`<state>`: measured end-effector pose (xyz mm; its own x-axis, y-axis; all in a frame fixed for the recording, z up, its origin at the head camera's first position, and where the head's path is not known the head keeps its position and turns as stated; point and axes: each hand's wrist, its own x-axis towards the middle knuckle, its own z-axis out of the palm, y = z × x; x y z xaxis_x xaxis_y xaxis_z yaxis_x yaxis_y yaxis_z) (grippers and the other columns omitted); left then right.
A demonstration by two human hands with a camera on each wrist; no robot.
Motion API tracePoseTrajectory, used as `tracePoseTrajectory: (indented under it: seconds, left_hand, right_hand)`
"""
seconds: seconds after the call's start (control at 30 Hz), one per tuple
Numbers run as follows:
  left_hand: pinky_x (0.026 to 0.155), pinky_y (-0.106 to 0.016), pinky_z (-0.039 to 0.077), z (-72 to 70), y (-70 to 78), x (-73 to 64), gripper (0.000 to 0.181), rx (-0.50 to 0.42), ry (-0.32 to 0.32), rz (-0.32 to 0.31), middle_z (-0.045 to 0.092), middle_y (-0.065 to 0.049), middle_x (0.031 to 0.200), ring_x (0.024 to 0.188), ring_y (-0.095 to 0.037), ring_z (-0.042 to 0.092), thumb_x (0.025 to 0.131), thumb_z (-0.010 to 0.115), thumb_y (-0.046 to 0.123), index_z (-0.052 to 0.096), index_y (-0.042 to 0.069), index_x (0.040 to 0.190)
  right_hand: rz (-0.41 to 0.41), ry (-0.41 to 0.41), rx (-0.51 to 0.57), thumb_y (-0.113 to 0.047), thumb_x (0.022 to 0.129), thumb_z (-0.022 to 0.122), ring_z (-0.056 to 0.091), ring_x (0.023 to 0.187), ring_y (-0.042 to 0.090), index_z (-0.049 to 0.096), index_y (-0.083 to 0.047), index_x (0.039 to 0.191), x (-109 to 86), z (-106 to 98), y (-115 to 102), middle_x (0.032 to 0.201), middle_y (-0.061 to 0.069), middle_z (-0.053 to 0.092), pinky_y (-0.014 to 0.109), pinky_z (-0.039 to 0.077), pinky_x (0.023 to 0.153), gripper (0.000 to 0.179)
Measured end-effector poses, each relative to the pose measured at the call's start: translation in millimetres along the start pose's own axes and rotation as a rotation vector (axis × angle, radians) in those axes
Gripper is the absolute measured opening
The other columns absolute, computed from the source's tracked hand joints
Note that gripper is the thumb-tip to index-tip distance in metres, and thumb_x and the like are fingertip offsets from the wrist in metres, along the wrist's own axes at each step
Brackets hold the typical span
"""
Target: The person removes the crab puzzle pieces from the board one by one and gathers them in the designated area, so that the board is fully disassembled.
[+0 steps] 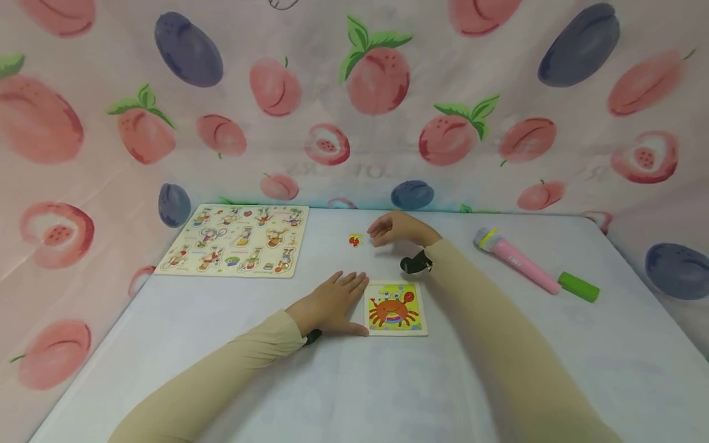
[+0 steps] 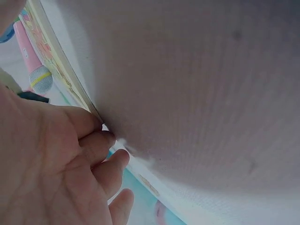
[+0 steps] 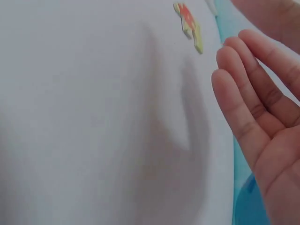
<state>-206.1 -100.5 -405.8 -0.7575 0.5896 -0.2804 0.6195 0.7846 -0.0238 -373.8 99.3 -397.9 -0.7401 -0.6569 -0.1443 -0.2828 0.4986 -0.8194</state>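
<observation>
On the white table lies a small square crab puzzle board (image 1: 394, 312), a red crab on yellow. My left hand (image 1: 335, 306) is spread flat at its left edge, with thumb and fingertips touching the frame. In the left wrist view, the fingers meet the side of the board (image 2: 70, 75). Farther back, a small red and yellow puzzle piece (image 1: 355, 240) sits on the table. Just right of it hovers my right hand (image 1: 403, 227), fingers gently bent and holding nothing. The right wrist view shows the piece (image 3: 188, 24) beyond the fingertips, apart from them.
A wooden board with many cartoon figures (image 1: 235, 241) lies at the back left. At the right are a pink toy microphone (image 1: 520, 261) and a green cylinder (image 1: 578, 287) by its end. A fruit-print cloth (image 1: 365, 132) rises behind the table.
</observation>
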Motion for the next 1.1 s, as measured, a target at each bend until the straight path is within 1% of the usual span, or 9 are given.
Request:
tracePoseTrajectory:
  seconds: [0.1, 0.2, 0.37, 0.5, 0.63, 0.8, 1.0, 1.1]
  left_hand:
    - [0.120, -0.044, 0.015, 3.5, 1.3, -1.2, 0.104, 0.001, 0.002, -0.004, 0.020, -0.008, 0.157, 0.145, -0.024, 0.021, 0.078, 0.048, 0.076, 0.019, 0.008, 0.151]
    - [0.120, -0.043, 0.015, 5.8, 2.4, -1.7, 0.104, 0.002, 0.010, -0.001, 0.020, -0.008, 0.157, 0.145, -0.024, 0.021, 0.078, 0.048, 0.076, 0.019, 0.008, 0.151]
    - [0.120, -0.043, 0.015, 4.9, 2.6, -1.9, 0.104, 0.006, 0.016, 0.003, 0.021, -0.008, 0.157, 0.145, -0.024, 0.022, 0.078, 0.049, 0.075, 0.019, 0.007, 0.151]
    - [0.120, -0.043, 0.015, 3.4, 1.0, -1.4, 0.103, 0.007, 0.016, -0.003, 0.021, -0.008, 0.157, 0.145, -0.025, 0.022, 0.078, 0.049, 0.075, 0.020, 0.007, 0.150]
    - [0.120, -0.043, 0.015, 2.3, -0.2, -1.6, 0.103, 0.005, 0.024, -0.004, 0.022, -0.008, 0.157, 0.145, -0.024, 0.022, 0.078, 0.050, 0.074, 0.020, 0.007, 0.150]
    - [0.120, -0.043, 0.016, 0.8, 1.1, -2.8, 0.102, -0.009, 0.035, 0.003, 0.023, -0.008, 0.157, 0.145, -0.025, 0.023, 0.079, 0.052, 0.072, 0.021, 0.006, 0.150]
    - [0.120, -0.043, 0.016, -1.5, 2.3, -4.8, 0.101, -0.018, 0.029, -0.005, 0.023, -0.008, 0.157, 0.145, -0.024, 0.023, 0.079, 0.052, 0.072, 0.022, 0.006, 0.150]
    - [0.120, -0.043, 0.016, -1.3, 2.7, -4.6, 0.101, -0.017, 0.028, -0.002, 0.023, -0.008, 0.157, 0.145, -0.024, 0.023, 0.079, 0.052, 0.072, 0.022, 0.006, 0.150]
  right_hand:
    - [-0.037, -0.026, 0.013, -0.007, 0.081, 0.072, 0.065, 0.093, 0.016, 0.062, 0.005, 0.116, -16.0, 5, -2, 0.113, 0.022, 0.066, 0.034, 0.052, 0.092, 0.038]
    - [-0.051, -0.050, 0.002, -0.006, 0.081, 0.072, 0.065, 0.092, 0.013, 0.063, 0.004, 0.115, -32.8, 11, -5, 0.112, 0.020, 0.067, 0.030, 0.052, 0.091, 0.036]
    - [-0.088, -0.129, -0.027, -0.007, 0.080, 0.073, 0.064, 0.090, 0.015, 0.064, 0.004, 0.113, -59.4, 23, -14, 0.107, 0.018, 0.068, 0.027, 0.055, 0.086, 0.035]
    - [-0.114, -0.183, -0.060, -0.007, 0.079, 0.073, 0.063, 0.089, 0.016, 0.065, 0.003, 0.111, -73.1, 29, -19, 0.104, 0.016, 0.069, 0.026, 0.055, 0.084, 0.034]
    - [-0.090, -0.216, -0.093, -0.008, 0.078, 0.075, 0.060, 0.085, 0.014, 0.067, 0.000, 0.108, -79.5, 33, -18, 0.098, 0.011, 0.069, 0.024, 0.054, 0.080, 0.032]
    - [-0.054, -0.229, -0.153, -0.010, 0.076, 0.077, 0.055, 0.080, 0.012, 0.069, -0.005, 0.104, -81.7, 36, -11, 0.094, 0.005, 0.068, 0.021, 0.051, 0.076, 0.030]
    - [-0.072, -0.233, -0.202, -0.010, 0.076, 0.077, 0.055, 0.083, 0.012, 0.071, -0.009, 0.103, -77.4, 39, -8, 0.096, 0.003, 0.067, 0.021, 0.050, 0.077, 0.027]
    - [-0.072, -0.255, -0.222, -0.010, 0.077, 0.076, 0.054, 0.082, 0.011, 0.072, -0.010, 0.103, -74.0, 39, -7, 0.094, 0.002, 0.066, 0.020, 0.050, 0.077, 0.026]
